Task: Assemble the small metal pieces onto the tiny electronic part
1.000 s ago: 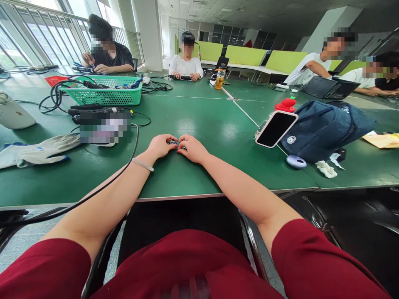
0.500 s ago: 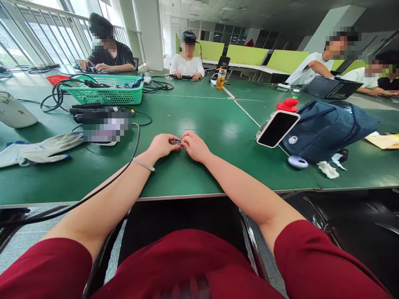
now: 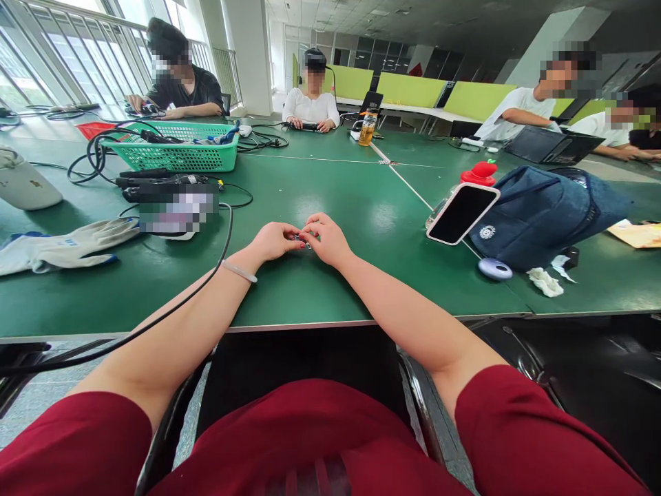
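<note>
Over the green table [image 3: 289,296], my left hand [image 3: 275,241] and my right hand [image 3: 328,240] meet at the fingertips. Between them is a small dark and silvery piece [image 3: 308,245], mostly covered by the fingers and too small to name. The left thumb and fingers pinch it from one side. On the other side, my right fingers are curled closed against it. A pale bangle [image 3: 240,271] sits on my left wrist.
Left of my hands lie work gloves [image 3: 67,248], a black cable [image 3: 227,241] and a green basket [image 3: 180,160]. To the right stand a phone [image 3: 463,213] and a blue bag [image 3: 542,213]. A purple round case [image 3: 494,269] lies near crumpled tissue [image 3: 545,282]. Several people sit around the table.
My right fingers have shifted over the small piece and cover more of it. Both hands stay in nearly the same spot.
</note>
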A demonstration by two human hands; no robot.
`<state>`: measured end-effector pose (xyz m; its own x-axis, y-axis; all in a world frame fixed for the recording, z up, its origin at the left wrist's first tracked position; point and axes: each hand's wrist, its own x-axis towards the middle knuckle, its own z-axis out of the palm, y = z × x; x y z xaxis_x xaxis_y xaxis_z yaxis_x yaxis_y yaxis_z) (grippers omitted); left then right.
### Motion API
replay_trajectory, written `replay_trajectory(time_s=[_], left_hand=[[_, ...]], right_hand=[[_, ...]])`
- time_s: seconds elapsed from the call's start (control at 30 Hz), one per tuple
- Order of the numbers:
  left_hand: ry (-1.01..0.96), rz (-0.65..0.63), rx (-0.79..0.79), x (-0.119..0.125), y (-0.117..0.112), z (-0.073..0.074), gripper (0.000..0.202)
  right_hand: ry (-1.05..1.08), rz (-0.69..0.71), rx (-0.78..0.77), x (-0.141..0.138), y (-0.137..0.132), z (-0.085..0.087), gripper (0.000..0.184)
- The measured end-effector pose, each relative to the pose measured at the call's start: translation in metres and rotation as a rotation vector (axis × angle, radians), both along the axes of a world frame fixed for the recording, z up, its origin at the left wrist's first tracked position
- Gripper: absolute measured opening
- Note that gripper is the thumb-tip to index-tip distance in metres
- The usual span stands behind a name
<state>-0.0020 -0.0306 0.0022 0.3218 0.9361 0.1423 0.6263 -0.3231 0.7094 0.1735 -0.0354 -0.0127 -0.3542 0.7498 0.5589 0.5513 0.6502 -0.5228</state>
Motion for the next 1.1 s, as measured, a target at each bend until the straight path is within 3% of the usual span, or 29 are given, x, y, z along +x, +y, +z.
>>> replay_trajectory(time_s=[0.27,0.57,0.67,0.83,0.97,1.03,1.1], left_hand=[[-0.078,0.058,0.009,-0.002,0.002,-0.002,0.047],[-0.063,0.054,0.033,-0.003,0.0,0.003,0.056],[-0.026,0.067,0.062,-0.001,-0.002,0.005,0.057],[0.027,0.025,0.113,-0.005,0.0,0.008,0.054],[0.331,0.165,0.22,-0.018,0.001,0.011,0.063],[0.565,0.208,0.096,-0.022,-0.001,0.012,0.074],[0.736,0.172,-0.072,-0.024,-0.008,0.011,0.08]], right_hand=[[0.065,-0.034,-0.083,0.004,-0.001,0.003,0.017],[0.077,-0.107,-0.262,0.003,-0.002,0.004,0.036],[0.016,-0.068,-0.241,0.004,-0.003,0.005,0.031],[-0.046,-0.076,-0.128,0.006,-0.002,0.006,0.043],[0.004,-0.11,-0.129,0.008,-0.003,0.007,0.045],[0.025,-0.111,-0.143,0.01,-0.003,0.008,0.044],[0.037,-0.118,-0.165,0.012,-0.003,0.008,0.044]])
